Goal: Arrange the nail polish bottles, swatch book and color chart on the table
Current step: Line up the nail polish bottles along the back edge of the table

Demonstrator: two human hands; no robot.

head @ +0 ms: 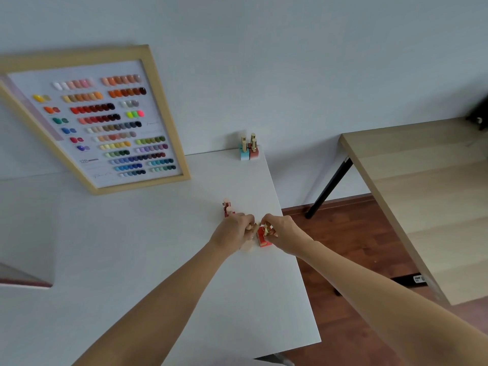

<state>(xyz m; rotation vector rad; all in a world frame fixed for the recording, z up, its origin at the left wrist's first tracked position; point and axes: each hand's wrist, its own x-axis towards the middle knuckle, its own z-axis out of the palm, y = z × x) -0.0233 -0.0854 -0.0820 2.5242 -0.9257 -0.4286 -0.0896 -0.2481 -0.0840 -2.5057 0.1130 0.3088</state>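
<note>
Two bare arms reaching out from the bottom edge, over the white tabletop. Left hand curled round the cap of a pale pink nail polish bottle, near the right edge of the tabletop. Right hand pinching the gold cap of a red nail polish bottle. Both bottles touching side by side, standing on the tabletop. Hands almost meeting above them.

Just behind the left hand, a few more little bottles, dark red with pale caps, partly hidden, number hard to tell.

Farther back, at the far right corner of the tabletop, a tight group of four bottles with gold caps, blue and reddish brown, upright, close to the wall.

To the left of those, a big color chart in a light wood frame, leaning against the wall with its bottom edge on the tabletop. Rows of small painted nail tips on it in many colors.

Off to the right, well apart, a wooden table with a black leg, over a brown wood floor.
</note>
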